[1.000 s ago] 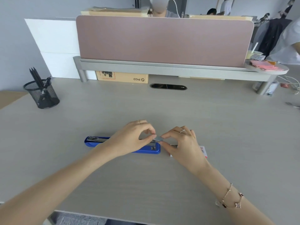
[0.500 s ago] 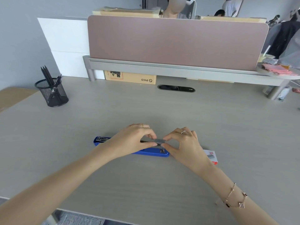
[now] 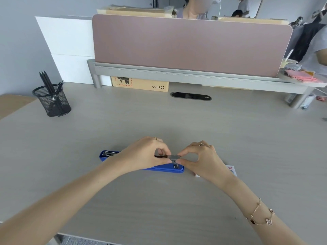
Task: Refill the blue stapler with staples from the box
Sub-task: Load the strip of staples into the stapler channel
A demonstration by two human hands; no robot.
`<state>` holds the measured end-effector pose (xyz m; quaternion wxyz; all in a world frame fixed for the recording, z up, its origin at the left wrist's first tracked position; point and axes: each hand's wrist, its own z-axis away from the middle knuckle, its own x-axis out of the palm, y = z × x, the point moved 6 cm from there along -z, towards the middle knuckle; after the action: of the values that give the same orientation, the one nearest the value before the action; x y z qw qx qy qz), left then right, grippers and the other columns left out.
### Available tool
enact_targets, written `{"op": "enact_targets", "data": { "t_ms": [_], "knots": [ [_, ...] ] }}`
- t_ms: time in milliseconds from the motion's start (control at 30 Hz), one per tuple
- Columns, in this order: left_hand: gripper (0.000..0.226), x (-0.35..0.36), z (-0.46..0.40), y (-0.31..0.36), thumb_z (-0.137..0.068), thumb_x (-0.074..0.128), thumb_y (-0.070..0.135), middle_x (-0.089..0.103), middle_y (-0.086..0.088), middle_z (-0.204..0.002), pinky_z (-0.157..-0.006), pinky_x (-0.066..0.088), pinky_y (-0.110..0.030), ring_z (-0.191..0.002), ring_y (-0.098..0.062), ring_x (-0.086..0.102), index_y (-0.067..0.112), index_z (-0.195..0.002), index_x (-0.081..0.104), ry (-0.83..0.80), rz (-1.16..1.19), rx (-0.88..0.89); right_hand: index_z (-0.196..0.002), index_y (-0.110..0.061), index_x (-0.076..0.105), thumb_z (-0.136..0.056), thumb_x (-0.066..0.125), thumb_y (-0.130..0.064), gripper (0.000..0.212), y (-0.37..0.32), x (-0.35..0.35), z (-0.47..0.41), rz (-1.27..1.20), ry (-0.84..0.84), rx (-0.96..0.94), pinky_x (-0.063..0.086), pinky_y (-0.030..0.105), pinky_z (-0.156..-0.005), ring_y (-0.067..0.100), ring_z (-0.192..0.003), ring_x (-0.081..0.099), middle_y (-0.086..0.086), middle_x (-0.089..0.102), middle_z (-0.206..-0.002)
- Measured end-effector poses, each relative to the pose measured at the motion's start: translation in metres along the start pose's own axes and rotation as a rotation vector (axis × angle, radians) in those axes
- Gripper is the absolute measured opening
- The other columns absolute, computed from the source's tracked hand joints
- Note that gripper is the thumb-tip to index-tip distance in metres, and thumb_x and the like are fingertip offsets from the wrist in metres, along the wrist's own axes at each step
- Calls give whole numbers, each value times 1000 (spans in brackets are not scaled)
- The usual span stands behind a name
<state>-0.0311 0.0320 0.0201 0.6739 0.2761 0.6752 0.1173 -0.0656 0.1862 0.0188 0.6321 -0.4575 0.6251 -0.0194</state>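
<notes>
The blue stapler [image 3: 160, 168] lies opened flat on the desk, its metal end showing at the left. A short silver strip of staples [image 3: 174, 157] sits over the stapler's right part, pinched from both ends. My left hand [image 3: 144, 156] holds its left end with thumb and forefinger and covers the stapler's middle. My right hand [image 3: 203, 160] grips the strip's right end. The small white and red staple box [image 3: 231, 169] lies on the desk behind my right wrist, mostly hidden.
A black mesh pen cup [image 3: 52, 101] stands at the far left. A pink divider [image 3: 191, 45] on a grey shelf runs across the back, with a cardboard box [image 3: 141, 84] under it. A cable slot [image 3: 191, 96] lies mid-desk. People sit beyond the divider.
The staple strip has come down over the stapler's right end, and both hands have closed in on it. The camera view has shifted slightly.
</notes>
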Motion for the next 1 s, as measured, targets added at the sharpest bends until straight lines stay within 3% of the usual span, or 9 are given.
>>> {"op": "enact_targets", "data": {
  "t_ms": [467, 800, 1000],
  "knots": [
    [16, 1, 0, 4, -83, 65, 43, 64, 10, -84, -66, 46, -22, -78, -5, 58, 31, -92, 71, -4, -139, 34, -90, -28, 69, -77, 67, -36, 15, -2, 9, -5, 147, 6, -83, 22, 25, -82, 7, -93, 35, -8, 66, -100],
    [15, 1, 2, -1, -81, 66, 44, 62, 15, -81, -58, 35, -8, -73, 3, 54, 33, -92, 70, 20, -111, 27, -85, -30, 69, -76, 68, -34, 9, 1, 8, -1, 85, 32, -73, 25, 25, -81, 10, -90, 41, -9, 67, -92],
    [16, 1, 4, -6, -81, 67, 41, 63, 13, -89, -66, 42, -19, -82, -4, 55, 32, -95, 67, 16, -155, 52, -84, -26, 67, -76, 68, -34, 11, 6, 10, 3, 145, 15, -53, 26, 26, -80, 11, -87, 38, -6, 65, -91]
  ]
}}
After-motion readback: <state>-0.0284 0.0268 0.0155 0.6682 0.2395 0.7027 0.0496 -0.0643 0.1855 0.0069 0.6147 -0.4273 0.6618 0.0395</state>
